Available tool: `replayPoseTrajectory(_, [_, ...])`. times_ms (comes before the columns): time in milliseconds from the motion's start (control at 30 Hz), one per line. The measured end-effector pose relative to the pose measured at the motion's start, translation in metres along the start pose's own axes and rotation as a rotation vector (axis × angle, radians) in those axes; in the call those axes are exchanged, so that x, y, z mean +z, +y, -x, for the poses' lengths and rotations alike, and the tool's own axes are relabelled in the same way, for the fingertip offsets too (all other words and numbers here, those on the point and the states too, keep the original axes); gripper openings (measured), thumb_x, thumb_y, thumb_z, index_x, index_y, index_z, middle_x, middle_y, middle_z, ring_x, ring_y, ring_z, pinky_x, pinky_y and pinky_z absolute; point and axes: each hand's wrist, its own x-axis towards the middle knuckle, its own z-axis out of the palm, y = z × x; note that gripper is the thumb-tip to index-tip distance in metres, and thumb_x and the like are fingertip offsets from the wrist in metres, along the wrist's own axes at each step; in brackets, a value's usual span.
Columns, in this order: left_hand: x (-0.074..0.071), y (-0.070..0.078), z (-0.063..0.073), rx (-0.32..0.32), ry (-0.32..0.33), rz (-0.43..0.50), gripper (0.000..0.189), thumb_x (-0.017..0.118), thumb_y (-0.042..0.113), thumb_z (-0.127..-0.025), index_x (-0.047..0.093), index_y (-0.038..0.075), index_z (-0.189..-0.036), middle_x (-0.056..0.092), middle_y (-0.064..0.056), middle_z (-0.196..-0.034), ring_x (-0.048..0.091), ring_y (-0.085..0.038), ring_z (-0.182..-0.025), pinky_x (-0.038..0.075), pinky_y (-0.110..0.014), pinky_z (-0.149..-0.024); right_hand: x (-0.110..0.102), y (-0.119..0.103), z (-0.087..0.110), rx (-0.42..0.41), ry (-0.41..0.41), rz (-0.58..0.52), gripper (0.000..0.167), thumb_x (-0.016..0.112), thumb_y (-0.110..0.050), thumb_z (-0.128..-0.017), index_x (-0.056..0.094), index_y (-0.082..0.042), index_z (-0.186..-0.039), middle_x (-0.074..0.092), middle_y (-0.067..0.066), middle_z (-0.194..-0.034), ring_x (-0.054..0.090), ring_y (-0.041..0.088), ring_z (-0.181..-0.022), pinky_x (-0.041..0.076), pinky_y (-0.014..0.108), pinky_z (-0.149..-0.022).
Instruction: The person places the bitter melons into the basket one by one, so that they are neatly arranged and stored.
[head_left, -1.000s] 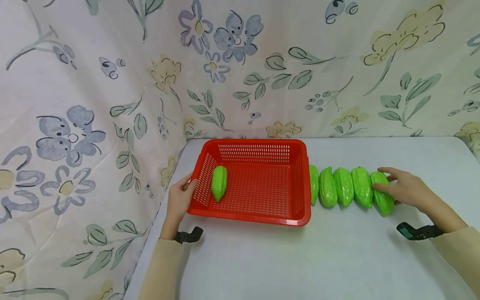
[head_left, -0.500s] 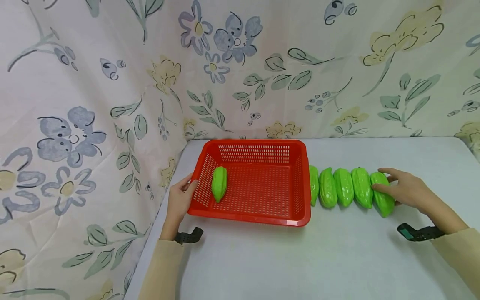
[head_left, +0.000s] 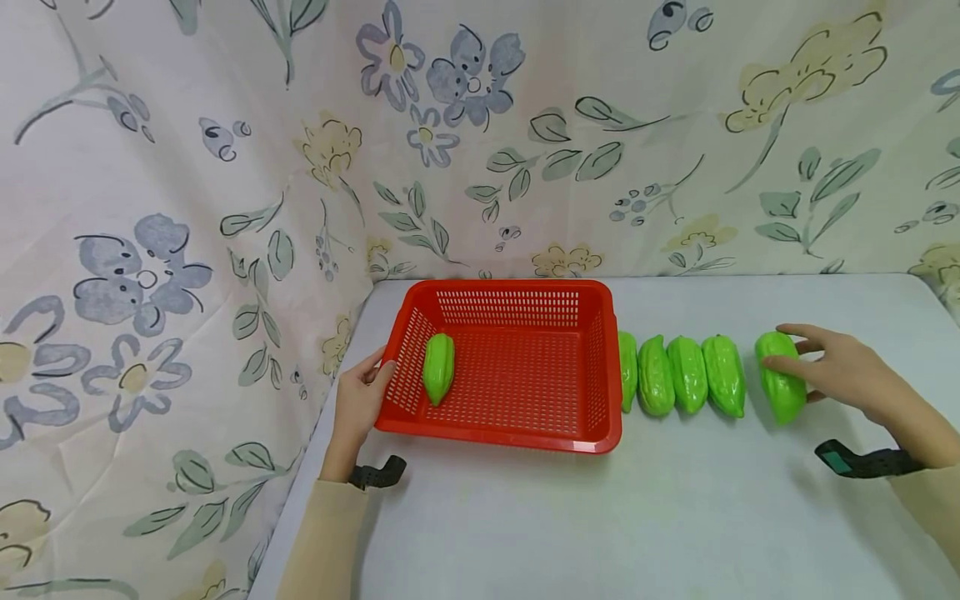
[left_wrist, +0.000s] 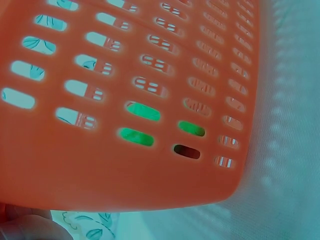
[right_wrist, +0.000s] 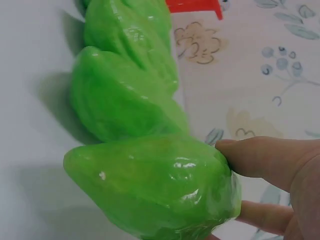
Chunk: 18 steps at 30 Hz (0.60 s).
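My left hand (head_left: 360, 402) grips the left rim of a red plastic basket (head_left: 498, 437), thumb over the edge. A bright green ribbed fruit (head_left: 438, 369) with a pointed end lies inside, near the left wall; green shows through slots of the basket wall (left_wrist: 65, 165) in the left wrist view. At the right, my right hand (head_left: 847, 368) holds another green ribbed fruit (head_left: 784, 393) between thumb and fingers. The right wrist view shows this glossy fruit (right_wrist: 150, 182) with the thumb at its blunt end; some fingers are hidden behind it.
Several more green fruits (head_left: 688, 375) lie side by side on the white table (head_left: 600, 525), right of the basket. The basket's right wall partly hides the leftmost fruit (head_left: 627, 372). A floral curtain (head_left: 555, 192) hangs behind the table and along its left.
My right hand has shifted right with its fruit, opening a gap between that fruit and the row. The left hand and basket have not moved.
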Motion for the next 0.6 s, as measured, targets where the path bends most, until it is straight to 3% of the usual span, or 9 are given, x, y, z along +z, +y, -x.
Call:
replayPoseTrajectory(167, [0.0,0.0,0.0,0.005,0.001,-0.007,0.051,0.064,0.039,-0.103,0.06,0.017,-0.148,0.075,-0.025,-0.107,0.071,-0.038,-0.086,0.06,-0.024,-0.062,-0.01,-0.004,0.004,-0.016,0.017,-0.033,0.091,0.057,-0.048,-0.105,0.016,0.011,-0.16,0.031,0.052,-0.141,0.075,0.034,-0.078,0.06,0.058,-0.074])
replayPoseTrajectory(600, [0.0,0.0,0.0,-0.011,-0.006,-0.011,0.051,0.064,0.04,-0.103,0.06,0.018,-0.149,0.075,-0.023,-0.109,0.071,-0.031,-0.084,0.061,-0.025,-0.063,-0.032,-0.027,0.019,-0.036,0.129,0.007,0.087,0.06,-0.046,-0.104,0.021,0.007,-0.161,0.038,0.047,-0.14,0.073,0.042,-0.087,0.054,0.066,-0.07])
